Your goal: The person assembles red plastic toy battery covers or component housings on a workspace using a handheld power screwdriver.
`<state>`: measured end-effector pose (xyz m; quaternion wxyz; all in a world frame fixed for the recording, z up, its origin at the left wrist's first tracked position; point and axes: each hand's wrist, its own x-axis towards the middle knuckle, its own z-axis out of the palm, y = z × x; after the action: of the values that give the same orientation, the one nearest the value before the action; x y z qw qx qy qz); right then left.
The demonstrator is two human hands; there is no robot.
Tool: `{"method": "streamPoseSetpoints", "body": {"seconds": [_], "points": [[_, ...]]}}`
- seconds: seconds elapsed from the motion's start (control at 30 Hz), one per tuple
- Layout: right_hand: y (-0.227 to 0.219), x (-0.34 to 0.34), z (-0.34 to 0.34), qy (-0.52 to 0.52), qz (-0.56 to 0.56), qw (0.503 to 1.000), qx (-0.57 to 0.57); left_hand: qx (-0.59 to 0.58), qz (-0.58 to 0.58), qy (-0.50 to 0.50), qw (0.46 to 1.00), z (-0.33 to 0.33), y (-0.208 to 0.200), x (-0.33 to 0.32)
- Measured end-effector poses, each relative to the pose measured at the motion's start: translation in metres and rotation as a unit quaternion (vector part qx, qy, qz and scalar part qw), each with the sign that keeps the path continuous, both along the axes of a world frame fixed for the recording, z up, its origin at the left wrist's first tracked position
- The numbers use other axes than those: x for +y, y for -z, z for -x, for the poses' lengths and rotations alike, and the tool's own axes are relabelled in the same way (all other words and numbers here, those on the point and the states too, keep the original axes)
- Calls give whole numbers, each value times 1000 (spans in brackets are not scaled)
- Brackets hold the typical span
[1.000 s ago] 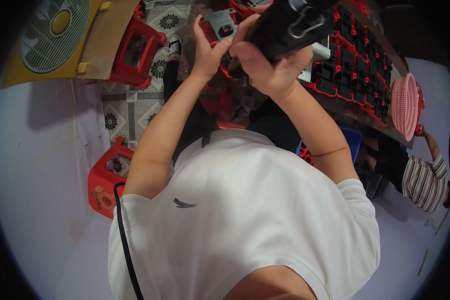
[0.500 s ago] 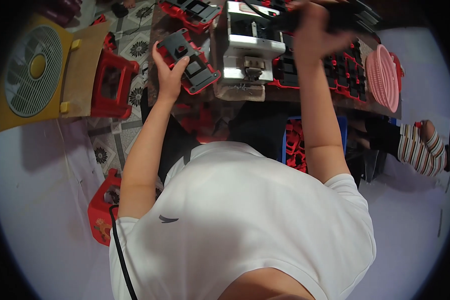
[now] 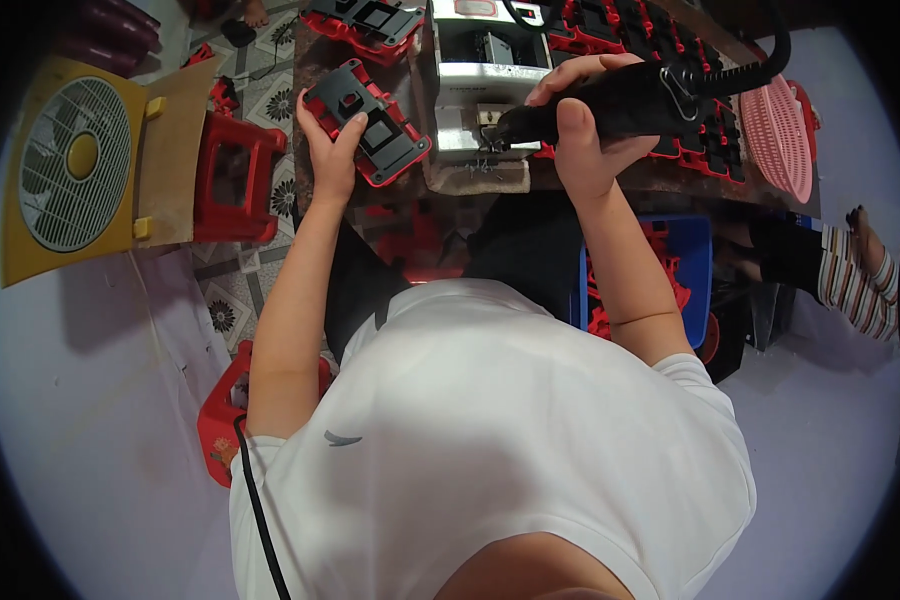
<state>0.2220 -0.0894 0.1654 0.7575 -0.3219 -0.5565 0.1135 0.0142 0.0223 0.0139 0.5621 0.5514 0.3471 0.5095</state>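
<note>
Pale walls (image 3: 100,420) flank the room, and a patterned tile floor (image 3: 220,275) shows at left. The brown worktop (image 3: 750,200) runs across the top of the view, its near edge before the person. A co-worker (image 3: 850,285) in a striped top is at far right. A yellow-framed fan (image 3: 80,155) stands at left, near a red stool (image 3: 238,226). Below the worktop sits a blue bin (image 3: 698,265) of red parts (image 3: 672,268). On the worktop are a metal machine (image 3: 490,80), rows of red-and-black units (image 3: 595,30) and, at its right end, a pink basket (image 3: 778,140). The right grip (image 3: 595,150) is closed round a black tool (image 3: 620,108), its tip by the machine's front; I cannot tell if they touch. The left grip (image 3: 332,160) clasps a grey-and-red case (image 3: 375,128), thumb on top, left of the machine.
</note>
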Motion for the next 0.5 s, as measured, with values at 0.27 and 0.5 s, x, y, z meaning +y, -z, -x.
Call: {"method": "streamPoseSetpoints", "body": {"seconds": [0.27,0.5], "points": [[10,14,-2,5,86,992,-96,-15,-6,4,1000,-1,1,2],[-22,33,18,-101,142,981,88,-22,3,-5,1000,2,-2,0]]}}
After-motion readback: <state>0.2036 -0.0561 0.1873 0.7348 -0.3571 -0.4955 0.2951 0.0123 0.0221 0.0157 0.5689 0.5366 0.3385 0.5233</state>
